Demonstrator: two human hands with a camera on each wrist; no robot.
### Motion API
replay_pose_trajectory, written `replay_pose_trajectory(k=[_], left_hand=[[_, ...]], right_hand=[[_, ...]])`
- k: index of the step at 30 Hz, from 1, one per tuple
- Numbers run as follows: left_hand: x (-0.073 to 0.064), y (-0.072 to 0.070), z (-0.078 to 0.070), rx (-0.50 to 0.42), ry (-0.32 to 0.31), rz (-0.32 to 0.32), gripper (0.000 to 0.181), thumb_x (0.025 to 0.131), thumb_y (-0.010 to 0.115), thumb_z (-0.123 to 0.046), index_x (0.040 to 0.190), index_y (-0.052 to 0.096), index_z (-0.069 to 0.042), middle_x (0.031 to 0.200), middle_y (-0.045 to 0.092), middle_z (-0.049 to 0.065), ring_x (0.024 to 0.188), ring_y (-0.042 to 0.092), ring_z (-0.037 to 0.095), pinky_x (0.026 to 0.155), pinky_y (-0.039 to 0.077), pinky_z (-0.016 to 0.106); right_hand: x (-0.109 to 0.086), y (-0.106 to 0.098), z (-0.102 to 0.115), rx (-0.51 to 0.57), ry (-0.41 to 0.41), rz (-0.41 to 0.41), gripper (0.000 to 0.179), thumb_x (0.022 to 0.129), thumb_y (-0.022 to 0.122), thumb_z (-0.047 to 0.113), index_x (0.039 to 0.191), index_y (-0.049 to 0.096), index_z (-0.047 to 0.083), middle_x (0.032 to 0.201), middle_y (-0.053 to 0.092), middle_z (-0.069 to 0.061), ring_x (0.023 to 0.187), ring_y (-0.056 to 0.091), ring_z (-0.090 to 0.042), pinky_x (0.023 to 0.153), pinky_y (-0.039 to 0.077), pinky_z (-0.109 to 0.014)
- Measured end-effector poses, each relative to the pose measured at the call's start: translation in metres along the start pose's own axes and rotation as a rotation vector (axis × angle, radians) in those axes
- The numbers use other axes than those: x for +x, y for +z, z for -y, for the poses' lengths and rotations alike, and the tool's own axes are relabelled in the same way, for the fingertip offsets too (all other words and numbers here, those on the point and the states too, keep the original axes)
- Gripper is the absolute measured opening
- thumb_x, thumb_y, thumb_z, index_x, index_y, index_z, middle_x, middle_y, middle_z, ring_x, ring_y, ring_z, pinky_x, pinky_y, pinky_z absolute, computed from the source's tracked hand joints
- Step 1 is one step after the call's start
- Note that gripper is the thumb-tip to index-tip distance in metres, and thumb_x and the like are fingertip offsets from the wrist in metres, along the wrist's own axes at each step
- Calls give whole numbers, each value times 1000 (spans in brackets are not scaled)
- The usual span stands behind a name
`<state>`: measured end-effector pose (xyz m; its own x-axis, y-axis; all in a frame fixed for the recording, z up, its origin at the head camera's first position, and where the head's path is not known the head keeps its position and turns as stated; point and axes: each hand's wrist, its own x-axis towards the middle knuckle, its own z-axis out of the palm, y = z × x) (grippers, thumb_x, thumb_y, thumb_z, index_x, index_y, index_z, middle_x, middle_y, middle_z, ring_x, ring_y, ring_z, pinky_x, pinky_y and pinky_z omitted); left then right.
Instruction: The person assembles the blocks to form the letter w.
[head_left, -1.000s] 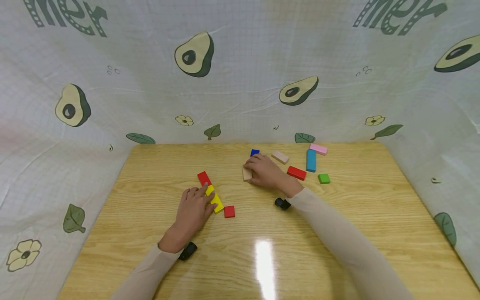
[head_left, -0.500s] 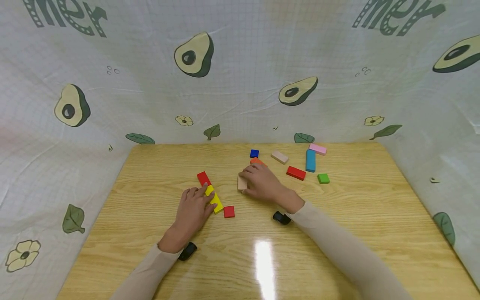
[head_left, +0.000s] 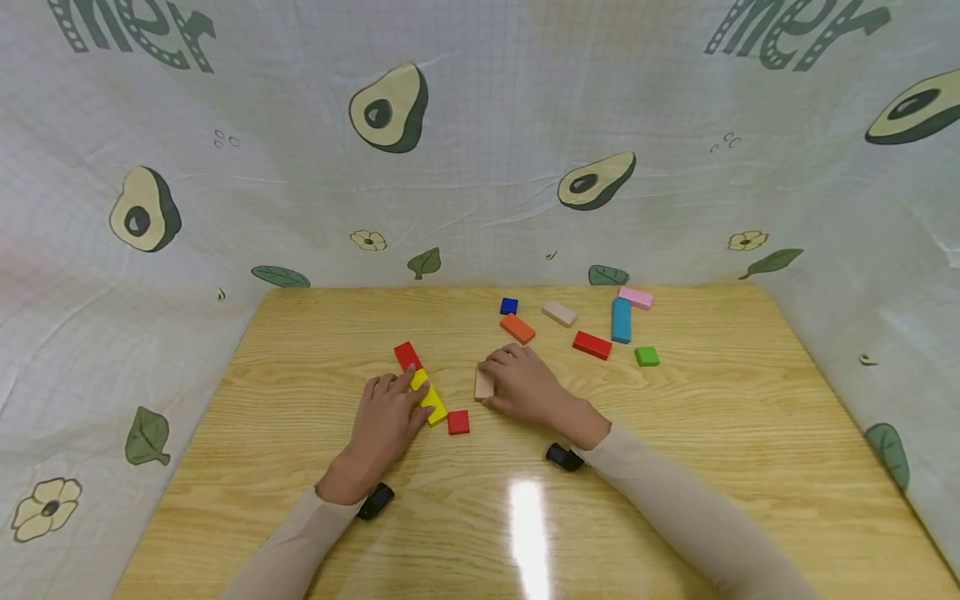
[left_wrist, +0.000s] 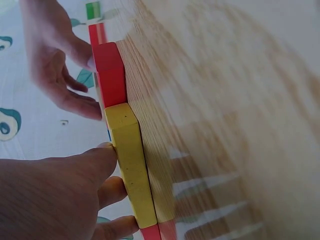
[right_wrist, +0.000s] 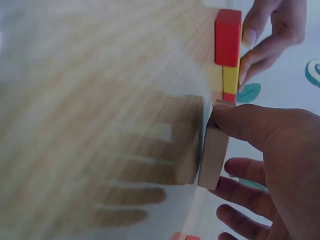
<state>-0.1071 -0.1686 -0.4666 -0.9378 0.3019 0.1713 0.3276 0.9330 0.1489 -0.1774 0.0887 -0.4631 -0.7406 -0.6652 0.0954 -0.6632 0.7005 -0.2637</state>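
Observation:
My left hand rests its fingertips on the upper face of a yellow block that lies flat on the table. A red block adjoins the yellow block's far end, and a small square red block lies by its near end. To the right, my right hand pinches a plain wooden block lengthwise, with the thumb at one end and fingertips at the other. Close over the tabletop, the wooden block shows its reflection beside it in the right wrist view.
Behind the right hand lie an orange block, a small blue block and a pale block. Farther right are a red block, a light blue block, a pink block and a green block. A patterned cloth hangs behind.
My right hand has drawn the wooden block toward the near side and slightly left, uncovering the orange block. The left hand has stayed on the yellow block.

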Motion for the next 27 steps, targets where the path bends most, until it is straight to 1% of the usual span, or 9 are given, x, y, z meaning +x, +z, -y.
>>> replay_pose_trajectory(k=[3,12,19,27], left_hand=[[0,0,0,6,1,1,39,97,78,-32,130,78,-10,145,64,20,123,60,41,108,44,56],[0,0,0,5,-3,9,39,97,77,-31,130,78,-9,146,63,20,123,59,41,108,44,56],[0,0,0,-8,-4,8,39,97,78,-31,130,77,-9,146,63,20,124,59,41,108,43,56],[0,1,0,2,-9,15,39,98,77,-31,131,77,-10,147,63,20,124,59,41,109,43,56]], right_hand=[[-2,2,3,10,9,6,51,95,81,34,137,69,7,136,67,-10,130,55,-31,116,41,-50],[-4,5,10,16,9,-16,52,93,82,33,136,69,6,134,67,-11,128,56,-32,113,44,-51],[-5,9,15,-28,11,-26,51,94,82,35,134,70,7,132,67,-10,125,57,-30,110,46,-49],[-5,9,17,-72,9,-25,51,94,81,38,133,70,7,130,68,-8,123,58,-29,109,46,-47]])
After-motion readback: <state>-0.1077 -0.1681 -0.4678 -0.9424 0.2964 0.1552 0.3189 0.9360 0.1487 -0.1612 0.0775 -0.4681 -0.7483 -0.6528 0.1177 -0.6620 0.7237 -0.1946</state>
